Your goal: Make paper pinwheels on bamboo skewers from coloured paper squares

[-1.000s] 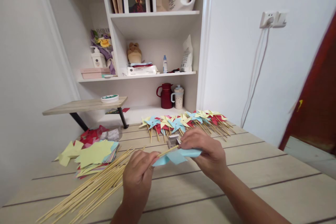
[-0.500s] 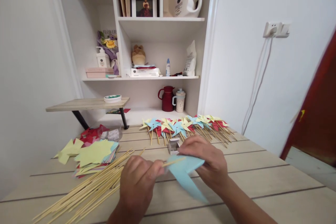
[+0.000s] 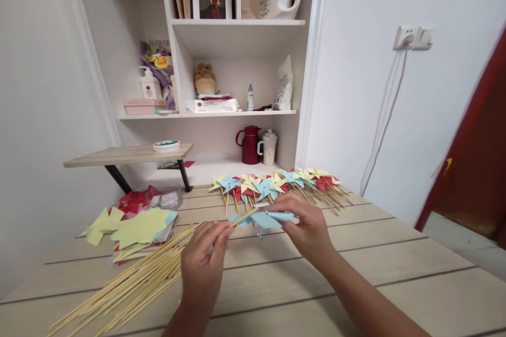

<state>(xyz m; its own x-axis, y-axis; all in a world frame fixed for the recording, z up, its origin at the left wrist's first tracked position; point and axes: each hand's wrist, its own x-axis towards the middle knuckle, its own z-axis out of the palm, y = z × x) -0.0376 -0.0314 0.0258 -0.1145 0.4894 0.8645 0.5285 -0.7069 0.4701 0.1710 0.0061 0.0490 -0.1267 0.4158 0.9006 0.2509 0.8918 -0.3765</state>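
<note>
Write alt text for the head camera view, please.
Over a wooden table, the left hand pinches a bamboo stick while the right hand holds a blue paper pinwheel against its tip. Finished pinwheels lie behind, loose sticks and paper squares at left.

I have two hands up: my left hand (image 3: 205, 253) pinches one bamboo stick (image 3: 243, 217), my right hand (image 3: 308, 224) holds one blue paper pinwheel (image 3: 263, 219). At centre lies one row of finished pinwheels (image 3: 276, 184), too overlapped to count. Lower left: one heap of sticks (image 3: 130, 284), one stack of paper squares (image 3: 138, 229). Centre: one red jug (image 3: 250, 145), one mug (image 3: 269, 147).
</note>
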